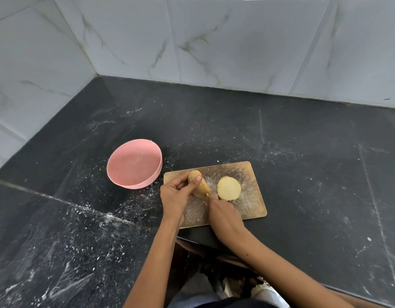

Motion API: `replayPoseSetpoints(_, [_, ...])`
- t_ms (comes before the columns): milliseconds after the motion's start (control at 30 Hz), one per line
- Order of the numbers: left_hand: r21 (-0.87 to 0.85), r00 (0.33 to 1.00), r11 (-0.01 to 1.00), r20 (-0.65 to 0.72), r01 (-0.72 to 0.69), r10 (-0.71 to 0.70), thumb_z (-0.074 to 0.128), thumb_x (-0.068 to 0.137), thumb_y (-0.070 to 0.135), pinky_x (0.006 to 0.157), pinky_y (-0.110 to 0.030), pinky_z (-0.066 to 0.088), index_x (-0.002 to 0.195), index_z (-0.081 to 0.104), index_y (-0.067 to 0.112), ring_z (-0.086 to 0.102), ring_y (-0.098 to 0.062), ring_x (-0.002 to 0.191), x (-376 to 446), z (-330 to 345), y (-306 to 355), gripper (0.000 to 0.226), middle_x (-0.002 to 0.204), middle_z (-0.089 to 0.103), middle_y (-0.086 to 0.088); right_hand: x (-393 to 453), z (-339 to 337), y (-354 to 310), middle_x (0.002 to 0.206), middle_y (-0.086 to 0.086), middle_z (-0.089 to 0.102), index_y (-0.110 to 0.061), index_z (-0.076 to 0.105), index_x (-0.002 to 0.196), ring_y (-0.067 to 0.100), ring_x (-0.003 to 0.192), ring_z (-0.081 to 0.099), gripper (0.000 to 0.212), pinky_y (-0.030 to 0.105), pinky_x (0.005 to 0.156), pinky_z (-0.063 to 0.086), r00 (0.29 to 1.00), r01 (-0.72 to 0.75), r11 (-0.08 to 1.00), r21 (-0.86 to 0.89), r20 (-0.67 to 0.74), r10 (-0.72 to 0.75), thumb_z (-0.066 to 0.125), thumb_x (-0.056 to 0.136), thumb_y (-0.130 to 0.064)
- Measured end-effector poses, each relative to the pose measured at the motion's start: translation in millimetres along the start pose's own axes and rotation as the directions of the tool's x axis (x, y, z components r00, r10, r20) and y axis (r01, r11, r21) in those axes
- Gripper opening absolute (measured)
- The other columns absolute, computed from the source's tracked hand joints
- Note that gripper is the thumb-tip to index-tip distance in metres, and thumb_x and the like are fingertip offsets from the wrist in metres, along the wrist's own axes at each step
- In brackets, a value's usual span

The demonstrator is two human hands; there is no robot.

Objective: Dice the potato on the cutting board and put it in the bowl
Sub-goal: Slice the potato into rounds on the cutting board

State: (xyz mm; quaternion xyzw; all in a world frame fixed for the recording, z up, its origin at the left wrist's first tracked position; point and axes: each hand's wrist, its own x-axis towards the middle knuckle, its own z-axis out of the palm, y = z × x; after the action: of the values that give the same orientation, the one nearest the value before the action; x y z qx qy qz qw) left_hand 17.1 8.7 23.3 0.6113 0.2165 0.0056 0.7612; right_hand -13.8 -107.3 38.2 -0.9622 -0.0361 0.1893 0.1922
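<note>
- Head view: early slicing, judging by one potato half (197, 184) under the cut and one cut round (229, 188) lying flat beside it on the cutting board (247, 174).
- Left hand (176, 196): fingers curled round the potato half, steadying it.
- Right hand (223, 215): fingers closed as if on a knife; blade not discernible.
- Next, probably: more slices, then crosscuts, then transfer to the pink bowl (134, 164) on the dark surface (303, 141).

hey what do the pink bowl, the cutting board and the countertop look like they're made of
The pink bowl looks like matte plastic: even colour, thin rim, no gloss. The cutting board seems to be wood, worn: tan surface, darker edges, pale knife scuffs. The countertop looks like polished dark stone, perhaps granite: speckled, faintly reflective, with a seam at the left.
</note>
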Motion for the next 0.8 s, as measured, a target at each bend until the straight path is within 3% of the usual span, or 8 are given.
replayPoseSetpoints(100, [-0.017, 1.000, 1.000, 0.004, 0.015, -0.015, 0.073, 0.080, 0.001, 0.073, -0.031, 0.060, 0.113, 0.068, 0.000, 0.071, -0.014, 0.087, 1, -1, -1, 0.034, 0.097, 0.074, -0.008, -14, 3, 8, 0.116, 0.016, 0.060, -0.006, 0.034, 0.129, 0.035, 0.107, 0.058, 0.033, 0.041, 0.080, 0.043, 1.000, -0.004, 0.999, -0.039, 0.027, 0.005, 0.026, 0.098, 0.000])
replayPoseSetpoints(300, [-0.020, 1.000, 1.000, 0.011, 0.002, -0.002, 0.073, 0.081, 0.001, 0.065, -0.024, 0.058, 0.109, 0.070, 0.003, 0.071, -0.010, 0.081, 1, 0, 2, 0.028, 0.094, 0.074, -0.005, 7, -5, -1, 0.114, 0.016, 0.060, -0.005, 0.039, 0.126, 0.035, 0.103, 0.058, 0.030, 0.038, 0.073, 0.039, 1.000, 0.013, 1.000, 0.022, 0.021, -0.014, 0.026, 0.099, -0.003])
replayPoseSetpoints(467, [-0.030, 1.000, 0.999, 0.016, 0.017, -0.016, 0.074, 0.080, 0.005, 0.068, -0.027, 0.059, 0.112, 0.069, 0.002, 0.071, -0.022, 0.093, 0, -2, 0, 0.032, 0.099, 0.074, -0.011, -12, 1, 11, 0.115, 0.016, 0.060, -0.006, 0.038, 0.124, 0.035, 0.106, 0.058, 0.028, 0.040, 0.077, 0.043, 0.999, 0.006, 0.997, -0.076, 0.033, -0.004, 0.025, 0.099, -0.002])
replayPoseSetpoints(567, [-0.035, 1.000, 0.999, 0.007, 0.006, -0.006, 0.074, 0.080, 0.005, 0.068, -0.027, 0.059, 0.111, 0.070, 0.003, 0.071, -0.020, 0.092, 0, -3, 0, 0.031, 0.097, 0.074, -0.010, 0, -1, 6, 0.115, 0.016, 0.060, -0.005, 0.040, 0.123, 0.034, 0.104, 0.059, 0.028, 0.036, 0.072, 0.039, 1.000, 0.013, 0.998, -0.059, 0.023, -0.011, 0.025, 0.100, -0.003])
replayPoseSetpoints(800, [-0.038, 1.000, 0.999, -0.003, 0.025, -0.026, 0.075, 0.080, 0.006, 0.070, -0.030, 0.060, 0.111, 0.070, 0.003, 0.070, -0.023, 0.094, 0, -4, -2, 0.031, 0.098, 0.074, -0.011, -1, 6, 8, 0.117, 0.016, 0.059, -0.005, 0.039, 0.126, 0.035, 0.107, 0.058, 0.030, 0.038, 0.075, 0.040, 1.000, 0.004, 0.997, -0.073, 0.026, -0.002, 0.025, 0.100, -0.003])
